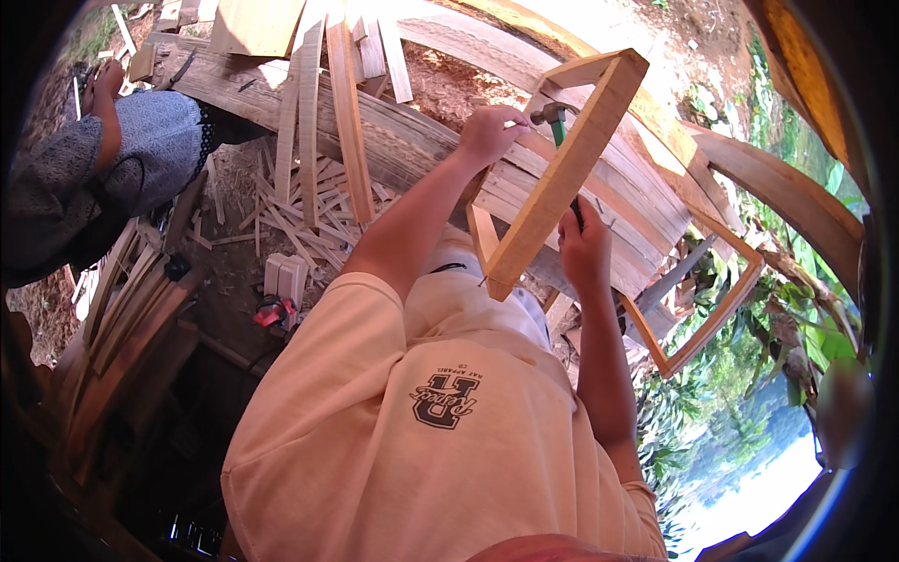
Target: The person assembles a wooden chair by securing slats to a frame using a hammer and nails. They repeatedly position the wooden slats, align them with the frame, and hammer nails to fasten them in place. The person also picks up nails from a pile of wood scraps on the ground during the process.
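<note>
My right hand point(585, 245) is wrapped round the dark lower end of a hammer point(560, 129). Its green shaft passes behind the front bar of a wooden frame point(567, 178), and its metal head shows inside the frame. Close to that head is my left hand point(489, 136), with thumb and finger pinched together; whatever lies between them is too small to make out. The frame stands tilted in front of me, and a thin nail-like point sticks out near its lower corner.
Long planks point(412, 131) form a bench ahead. Loose wooden strips point(346, 122) lie across it, with scattered offcuts point(290, 211) on the ground. Another wooden frame point(702, 323) is at the right. A person in patterned grey clothing point(150, 140) sits at the left, near a red-and-black object point(273, 311).
</note>
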`<action>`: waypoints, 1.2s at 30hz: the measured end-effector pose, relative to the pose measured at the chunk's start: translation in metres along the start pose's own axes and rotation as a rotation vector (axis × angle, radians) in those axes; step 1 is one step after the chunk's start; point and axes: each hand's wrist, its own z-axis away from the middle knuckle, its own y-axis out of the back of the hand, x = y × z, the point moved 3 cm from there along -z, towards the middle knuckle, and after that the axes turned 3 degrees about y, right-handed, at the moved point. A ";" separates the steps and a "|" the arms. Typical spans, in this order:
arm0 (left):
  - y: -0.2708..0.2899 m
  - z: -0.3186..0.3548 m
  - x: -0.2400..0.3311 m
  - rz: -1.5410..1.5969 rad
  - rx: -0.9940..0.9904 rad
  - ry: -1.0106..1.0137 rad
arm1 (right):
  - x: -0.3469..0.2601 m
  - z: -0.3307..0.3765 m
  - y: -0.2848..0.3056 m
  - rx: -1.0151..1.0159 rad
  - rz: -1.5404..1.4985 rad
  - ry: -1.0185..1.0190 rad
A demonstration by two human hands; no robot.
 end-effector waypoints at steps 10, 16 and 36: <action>0.002 -0.002 0.002 -0.026 -0.013 0.053 | 0.001 0.005 0.006 0.003 0.001 -0.036; 0.003 -0.004 -0.001 -0.111 0.027 -0.079 | -0.007 0.003 0.008 0.020 0.045 0.016; -0.004 -0.004 -0.008 -0.216 0.052 -0.105 | -0.014 -0.008 0.006 0.066 0.184 0.089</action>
